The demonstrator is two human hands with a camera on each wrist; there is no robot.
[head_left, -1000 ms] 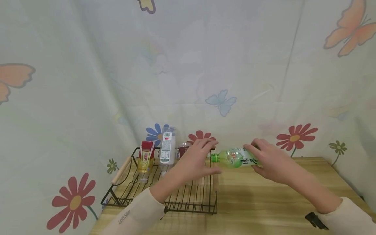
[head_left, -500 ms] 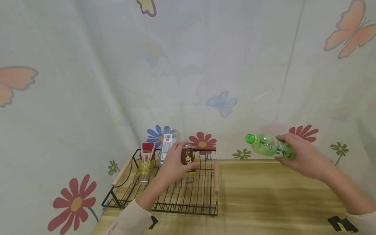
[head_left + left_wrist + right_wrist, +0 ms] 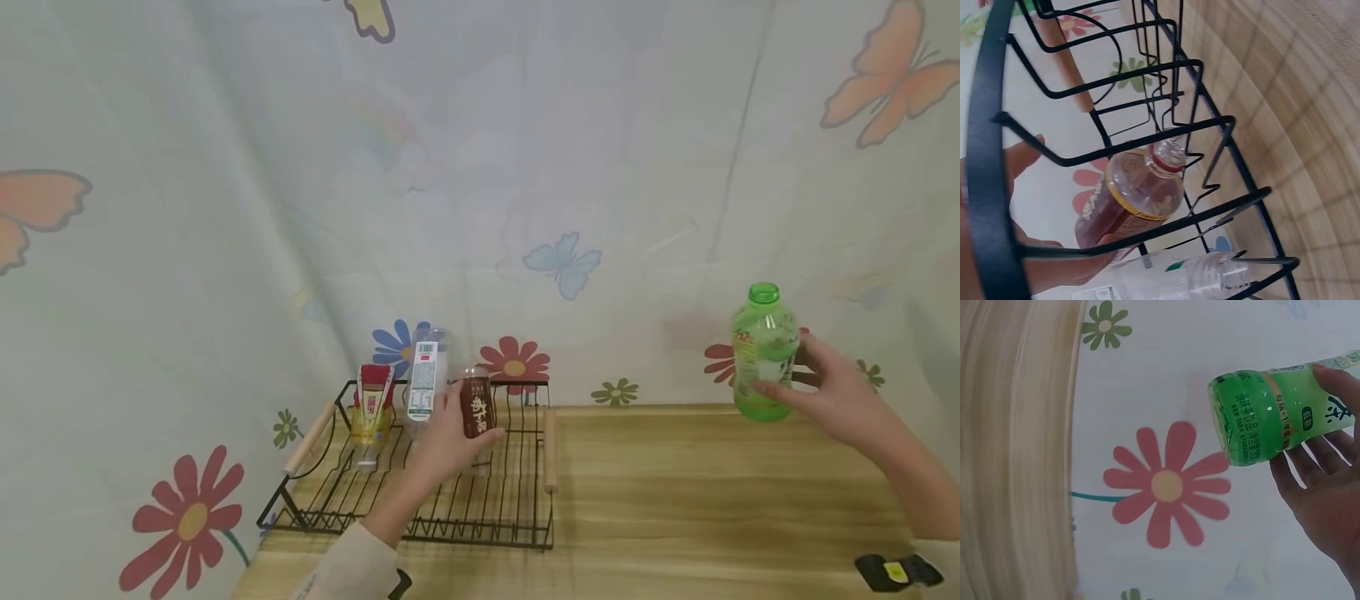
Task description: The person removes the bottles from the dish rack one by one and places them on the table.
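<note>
Four bottles are recorded: three are set neck-down in the black wire rack [image 3: 986, 156]; one, the green bottle [image 3: 763, 350], is held upright, neck uppermost, to the right of the rack and well apart from it.

Right hand [image 3: 843, 392]: fingers grasp the green bottle about its body. Head view shows the bottle's neck; right wrist view cuts that end off and gives instead the base and small print, the base standing apart from the worktop [image 3: 675, 508].

Left hand [image 3: 446, 442]: over the rack, at the brown bottle [image 3: 476, 404], which occupies the rack's rear, right of its middle. Head view leaves the hold uncertain; left wrist view shows the thumb apart from this bottle and the other fingers loosely extended along it, apparently touching. Left wrist view also discloses a clear threaded neck and red ring among the rack's wires, scarcely legible from the head.

Clear bottle [image 3: 426, 375]: in the rack, left of its middle; barcode face readable in head view. Yellow bottle [image 3: 371, 417], red label: at the rack's left end, near the wooden handle [image 3: 311, 440]; head view alone records it.
</note>
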